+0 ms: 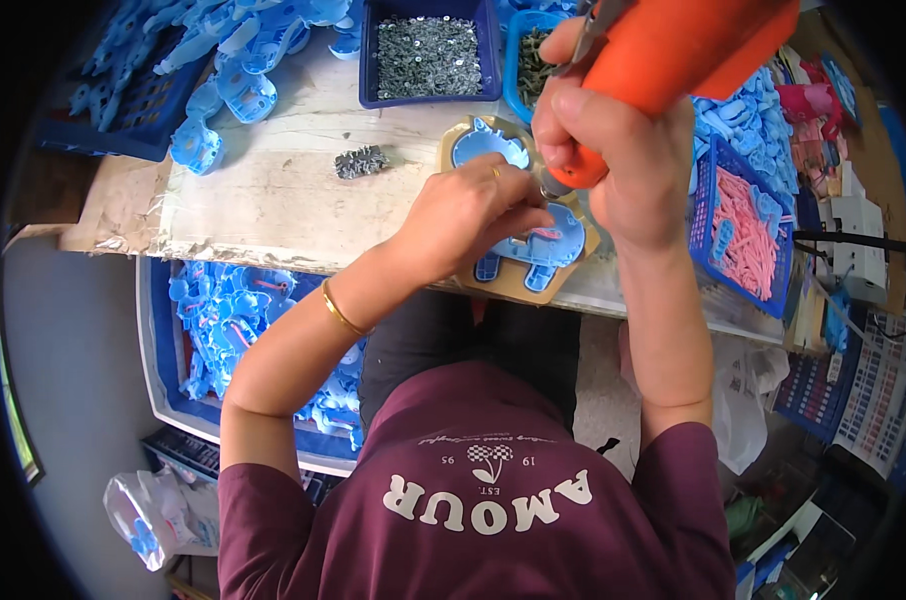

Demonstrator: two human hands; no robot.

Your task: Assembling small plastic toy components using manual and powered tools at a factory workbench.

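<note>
My right hand [628, 165] is wrapped round an orange electric screwdriver [673, 75], its nose pointing down to the work. My left hand [468, 205] has its thumb and fingers pinched together just below that nose. Whatever sits in the pinch is hidden. Under both hands lies a light-blue plastic animal-shaped shell [565, 240], its hollow side up, with a small pink piece [546, 233] in it. The shell rests in a tan shaped fixture [511, 287] at the table's front edge. My left fingers cover the middle of the shell.
A dark-blue tray of small metal parts [496, 75] stands behind the fixture. Left of it lies a clump of screws [360, 162]. Blue shells [198, 145] pile up far left. A blue basket [706, 225] of pink strips stands right; a bin [158, 330] of blue parts sits below the table.
</note>
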